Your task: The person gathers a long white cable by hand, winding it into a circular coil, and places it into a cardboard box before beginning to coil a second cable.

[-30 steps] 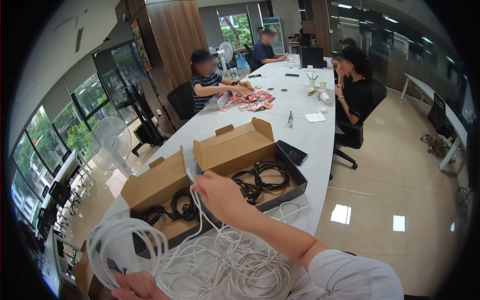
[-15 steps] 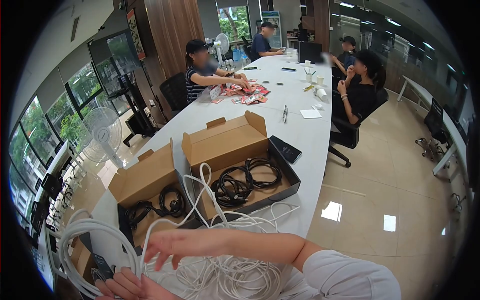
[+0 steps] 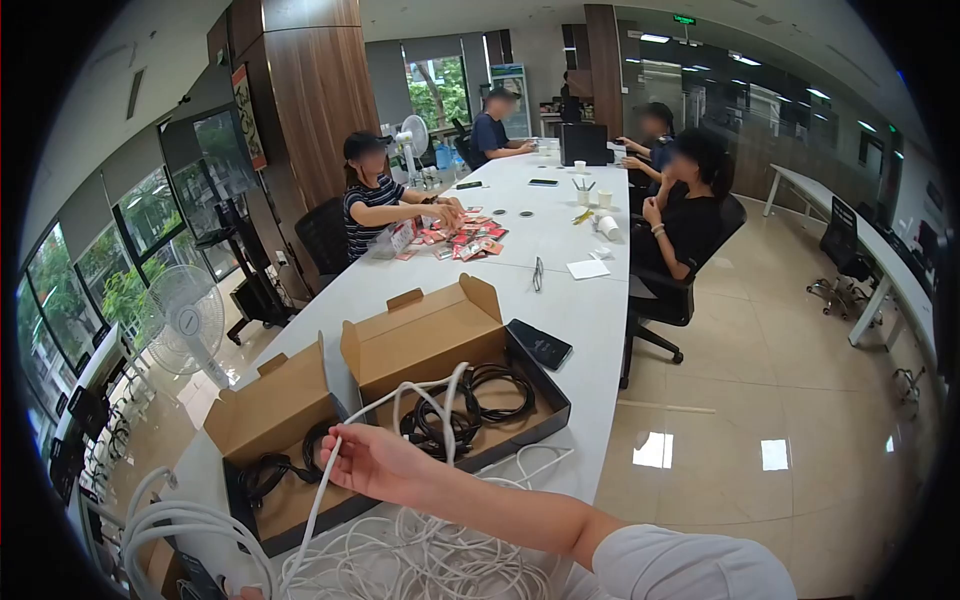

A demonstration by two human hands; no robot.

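My right hand (image 3: 368, 462) reaches across to the left and pinches a white cable (image 3: 316, 505), which arcs up over the near edge of the right cardboard box (image 3: 425, 335). Only a sliver of my left hand (image 3: 244, 593) shows at the bottom edge, under a coil of white cable (image 3: 165, 520) that it holds up. A loose tangle of white cable (image 3: 430, 560) lies on the table in front of me. The left cardboard box (image 3: 265, 405) and the right one each hold coiled black cables (image 3: 480, 395).
A black phone-like slab (image 3: 538, 343) lies beside the right box on the long white table (image 3: 590, 300). Glasses (image 3: 537, 272), paper and red packets (image 3: 460, 240) lie farther along. Several people sit at the far end. A standing fan (image 3: 185, 320) is left, office chairs right.
My right hand rose from the tangle to box height, drawing the white cable with it. The camera tilted up, so my left hand and the coil slid toward the bottom edge.
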